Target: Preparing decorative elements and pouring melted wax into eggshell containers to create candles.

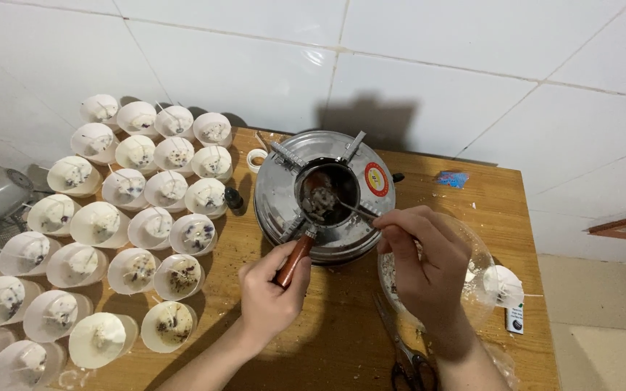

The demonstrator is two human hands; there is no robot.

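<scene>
White floor tiles are seen behind a low wooden bench [342, 340], on which a round metal stove [277, 195] stands just ahead of both hands. A small dark pot [325, 194] sits on the stove's supports; its reddish wooden handle [295, 259] is gripped firmly by the left hand [273, 293], fingers wrapped around it. A thin metal stirrer [356, 210] is pinched between the fingertips of the right hand [422, 261], with its far end dipped into the lumpy contents of the pot. The step in hand is judged to be the stirring of what is in the pot while it is steadied on the stove. Beneath the right hand a clear plastic bowl [476, 289] of pale flakes is placed, and scissors [403, 358] lie on the bench close to the right wrist. To the left of the left hand many small white cups [121, 217] are ranged in rows, each filled with pale material, a wick and dark flecks; one more white cup [505, 284] stands to the right of the right hand. A steady hold on the handle seems called for, so that the pot is not tipped off its supports while the stirrer is worked.
</scene>
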